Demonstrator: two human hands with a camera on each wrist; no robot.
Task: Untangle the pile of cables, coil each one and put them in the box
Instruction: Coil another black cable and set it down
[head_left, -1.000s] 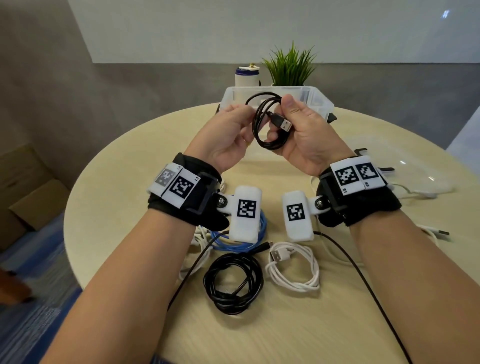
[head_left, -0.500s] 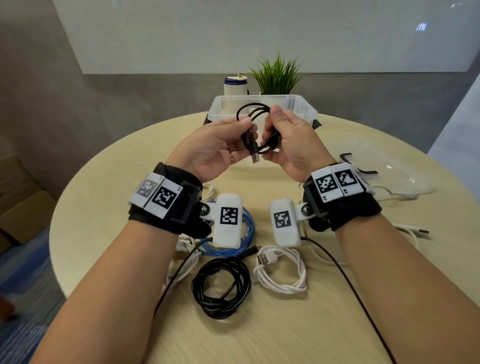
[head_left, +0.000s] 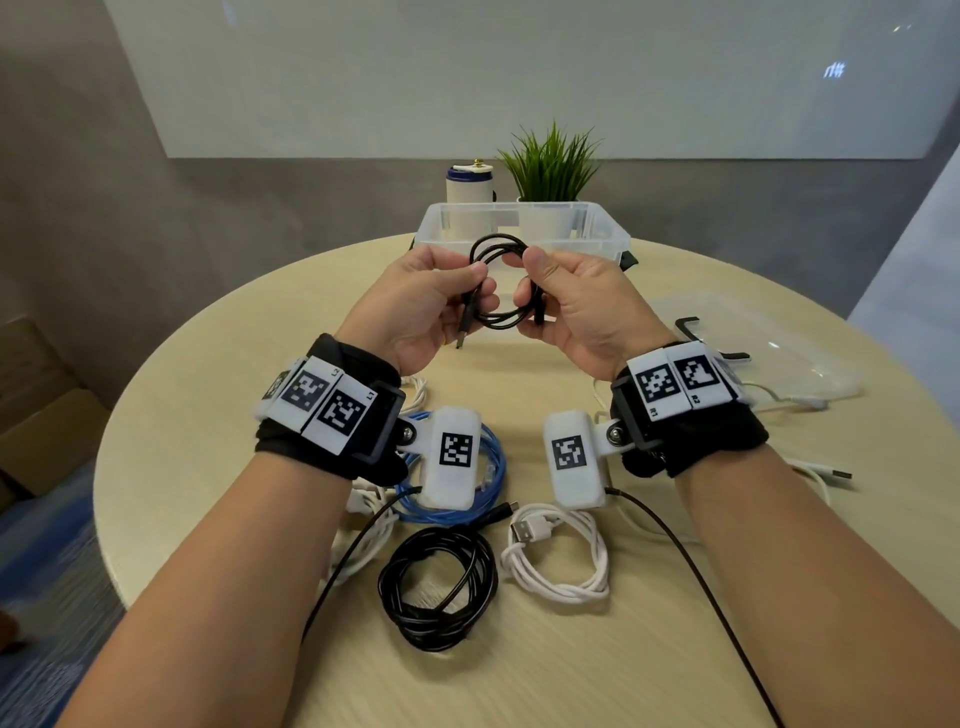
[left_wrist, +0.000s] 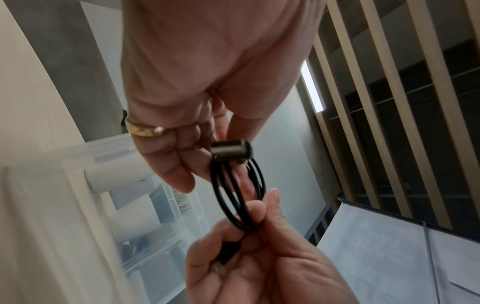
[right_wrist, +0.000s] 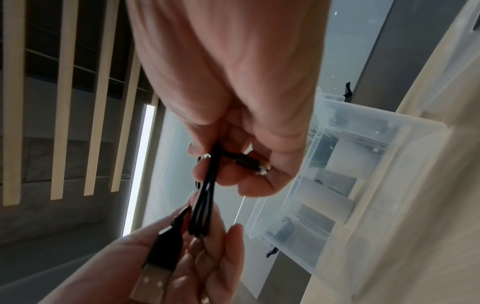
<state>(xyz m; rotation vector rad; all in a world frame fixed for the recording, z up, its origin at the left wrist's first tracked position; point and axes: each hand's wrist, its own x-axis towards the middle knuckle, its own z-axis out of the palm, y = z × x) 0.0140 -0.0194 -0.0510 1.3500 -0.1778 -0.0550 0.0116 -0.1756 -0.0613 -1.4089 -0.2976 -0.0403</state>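
Both hands hold one small coil of black cable (head_left: 501, 283) in the air above the round surface (head_left: 519, 665), just in front of the clear box (head_left: 597, 228). The left hand (head_left: 423, 306) has its thumb and fingers curled on the coil's left side, with the USB plug (head_left: 462, 332) hanging below its fingers. The right hand (head_left: 582, 306) pinches the right side of the coil with thumb and curled fingers.

From the head view the fingers cover much of the coil, so how many turns it has is hard to tell. The right wrist view shows what is hidden there: the cable's small end connector (right_wrist: 255, 165) tucked against the right fingers, and the flat metal plug (right_wrist: 150, 286) lying across the left palm. The left wrist view is blurred; it shows a ring (left_wrist: 145, 129) on a left finger.

The inside of the box is hard to read through its cloudy walls. On the surface near the wrists lie a coiled black cable (head_left: 439, 587), a coiled white cable (head_left: 561, 556) and a blue cable (head_left: 488, 467) partly hidden under the left wrist camera. More white cable (head_left: 363, 525) lies loose, partly covered by the left arm.
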